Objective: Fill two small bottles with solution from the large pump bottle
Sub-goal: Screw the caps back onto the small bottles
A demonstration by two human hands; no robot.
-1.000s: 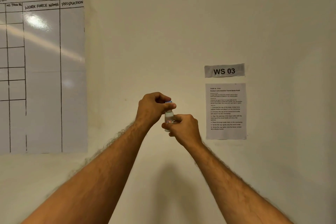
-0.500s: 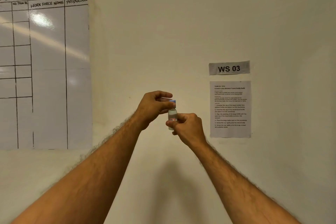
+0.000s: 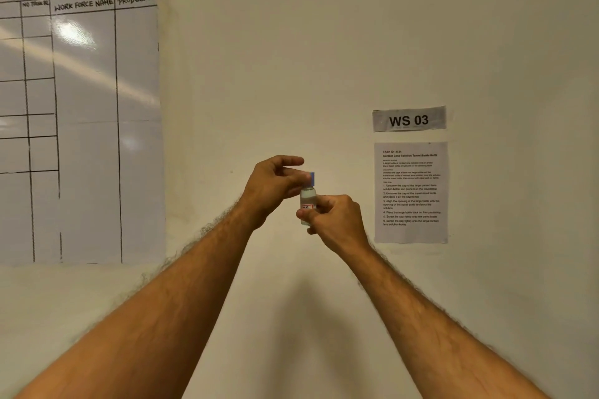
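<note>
Right hand (image 3: 337, 220) gripped small clear bottle (image 3: 307, 199) upright, raised before the wall. Left hand (image 3: 274, 186) pinched its blue cap (image 3: 311, 179) with curled fingers. Whiteboard (image 3: 81, 123) left, instruction sheet (image 3: 411, 192) right.

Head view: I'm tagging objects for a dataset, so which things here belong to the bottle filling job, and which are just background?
Job:
small bottle, held by the right hand
blue cap, pinched by the left hand

Background:
whiteboard
WS 03 sign
instruction sheet
</note>
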